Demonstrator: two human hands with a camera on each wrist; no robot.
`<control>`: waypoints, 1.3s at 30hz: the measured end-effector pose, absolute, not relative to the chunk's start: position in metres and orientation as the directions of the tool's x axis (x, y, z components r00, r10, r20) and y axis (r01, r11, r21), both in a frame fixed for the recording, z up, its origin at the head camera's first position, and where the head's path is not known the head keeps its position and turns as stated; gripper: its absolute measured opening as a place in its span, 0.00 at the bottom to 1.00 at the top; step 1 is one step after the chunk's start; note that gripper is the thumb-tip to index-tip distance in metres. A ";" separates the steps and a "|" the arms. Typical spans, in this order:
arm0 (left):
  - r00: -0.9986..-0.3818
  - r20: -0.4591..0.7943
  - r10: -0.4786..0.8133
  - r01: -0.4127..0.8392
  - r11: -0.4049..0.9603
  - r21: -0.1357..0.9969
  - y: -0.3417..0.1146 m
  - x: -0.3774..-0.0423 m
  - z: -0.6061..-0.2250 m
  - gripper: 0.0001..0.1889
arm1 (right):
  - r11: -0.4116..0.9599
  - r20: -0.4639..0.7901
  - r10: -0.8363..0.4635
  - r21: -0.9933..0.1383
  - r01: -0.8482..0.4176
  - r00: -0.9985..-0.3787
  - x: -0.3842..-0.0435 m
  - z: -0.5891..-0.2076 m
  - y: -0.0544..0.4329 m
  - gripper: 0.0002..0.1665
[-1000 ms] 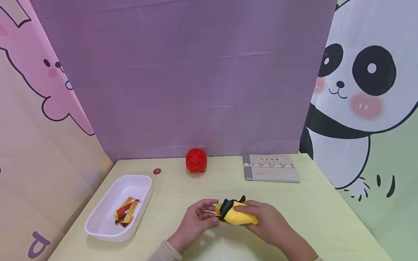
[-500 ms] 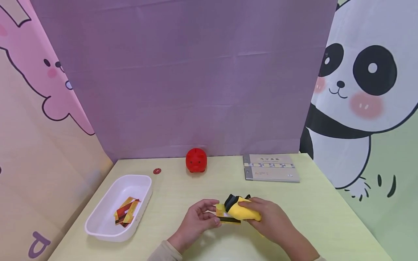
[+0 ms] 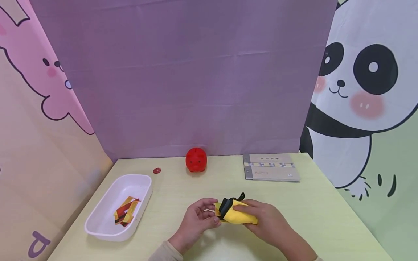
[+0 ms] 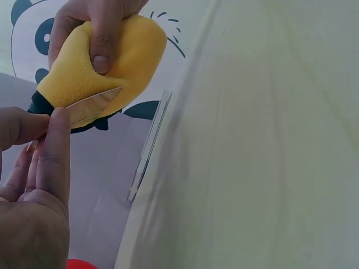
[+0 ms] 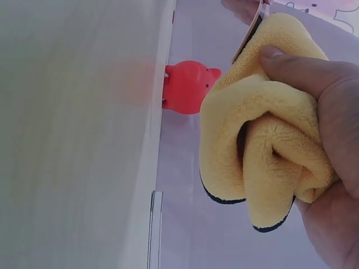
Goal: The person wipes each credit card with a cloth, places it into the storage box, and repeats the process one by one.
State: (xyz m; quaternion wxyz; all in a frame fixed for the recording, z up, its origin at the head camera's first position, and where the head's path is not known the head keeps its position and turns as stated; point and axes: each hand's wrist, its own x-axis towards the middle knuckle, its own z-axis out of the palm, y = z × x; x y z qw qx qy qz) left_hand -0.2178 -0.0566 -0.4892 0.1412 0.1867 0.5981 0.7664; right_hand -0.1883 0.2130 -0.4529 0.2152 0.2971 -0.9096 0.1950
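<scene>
Low in the middle of the head view, my left hand (image 3: 197,221) pinches a yellow card (image 3: 217,209) between thumb and fingers. My right hand (image 3: 269,222) grips a bunched yellow cloth (image 3: 241,214) with a black edge. The cloth lies over most of the card, leaving its left end bare by the left fingertips. Seen from the left wrist, the card (image 4: 92,106) is edge-on against the cloth (image 4: 132,53), and the right thumb presses the cloth above it. Thick folds of the cloth (image 5: 269,145) fill the right palm in the right wrist view.
A white basin (image 3: 112,237) stands at the left with several orange, red and yellow cards (image 3: 127,212) inside. Along the back are a small red disc (image 3: 157,170), a red piggy bank (image 3: 196,160) and a grey notebook (image 3: 271,173). A purple curtain (image 3: 183,79) hangs behind the table.
The cloth slid right, baring the card's black stripe half a second ago, then came back left over the card. My left hand keeps its hold in the same place.
</scene>
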 end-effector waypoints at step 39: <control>-0.964 0.116 0.238 0.056 -0.243 0.968 -0.077 -0.232 -0.480 0.27 | 0.798 0.553 -0.207 -0.383 -0.466 -0.807 -0.203 -0.449 0.271 0.34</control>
